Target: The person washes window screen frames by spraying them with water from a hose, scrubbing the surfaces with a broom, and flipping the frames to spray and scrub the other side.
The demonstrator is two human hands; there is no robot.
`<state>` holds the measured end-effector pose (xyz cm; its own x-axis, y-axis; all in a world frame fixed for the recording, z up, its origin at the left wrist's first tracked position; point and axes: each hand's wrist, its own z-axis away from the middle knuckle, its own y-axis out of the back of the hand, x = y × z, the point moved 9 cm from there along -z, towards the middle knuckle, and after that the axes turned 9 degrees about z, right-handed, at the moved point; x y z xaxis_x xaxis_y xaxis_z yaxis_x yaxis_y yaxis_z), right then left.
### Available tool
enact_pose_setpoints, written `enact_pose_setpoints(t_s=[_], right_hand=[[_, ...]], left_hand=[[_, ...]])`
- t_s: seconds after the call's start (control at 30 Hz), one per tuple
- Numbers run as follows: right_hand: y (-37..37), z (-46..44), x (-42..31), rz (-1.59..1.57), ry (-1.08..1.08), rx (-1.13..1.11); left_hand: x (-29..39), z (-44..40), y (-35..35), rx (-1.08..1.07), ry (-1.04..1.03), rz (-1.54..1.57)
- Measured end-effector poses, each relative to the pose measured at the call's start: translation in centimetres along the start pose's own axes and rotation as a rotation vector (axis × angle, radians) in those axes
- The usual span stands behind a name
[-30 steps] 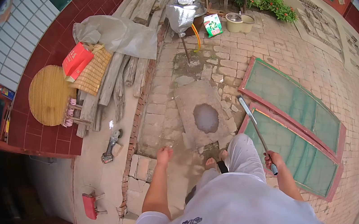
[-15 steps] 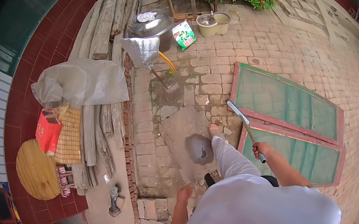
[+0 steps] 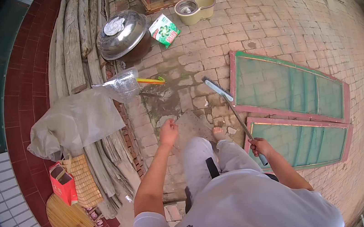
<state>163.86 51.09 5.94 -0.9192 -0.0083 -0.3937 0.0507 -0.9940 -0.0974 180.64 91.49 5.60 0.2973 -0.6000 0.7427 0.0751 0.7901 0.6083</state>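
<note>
My right hand [image 3: 260,147] is wrapped round the lower part of a long grey handle. At the handle's upper end is a light blue brush head [image 3: 218,90], beside the corner of a green mesh screen [image 3: 274,80]. A second mesh screen [image 3: 300,141] lies just right of my right hand. My left hand [image 3: 169,131] is raised in front of me over the paving, fingers curled; whether it holds anything is too small to tell. Ahead of it a foil-covered thing [image 3: 123,85] stands near a yellow and red hooked handle [image 3: 150,80].
A large lidded pot [image 3: 123,36], a green and white packet [image 3: 164,31] and a beige double basin [image 3: 196,9] stand ahead. Wooden logs [image 3: 73,45], plastic sheeting [image 3: 75,123], a red bag [image 3: 63,184] and a round straw mat [image 3: 69,215] are at left.
The view has moved forward, bringing the pot and basin nearer. My left hand has risen and reached forward. My right hand still holds the handle, and the brush head has shifted left.
</note>
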Motion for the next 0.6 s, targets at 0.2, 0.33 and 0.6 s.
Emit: enact_pose_setpoints(t_s=[0.2,0.33,0.6], right_hand=[[-0.7,1.8,-1.0,-0.159,0.017,0.093],[-3.8,1.6,-3.8,-0.127,-0.015,0.242],[-11.1,-3.3,-9.5,-0.302,-0.128,0.397]], left_hand=[[2.8,-19.6,-1.9,-0.243,0.050,-0.451],[1.9,-28.6,0.2,-0.275,-0.115,-1.053],[-3.5,-37.8,5.1,-0.804,0.176,-1.399]])
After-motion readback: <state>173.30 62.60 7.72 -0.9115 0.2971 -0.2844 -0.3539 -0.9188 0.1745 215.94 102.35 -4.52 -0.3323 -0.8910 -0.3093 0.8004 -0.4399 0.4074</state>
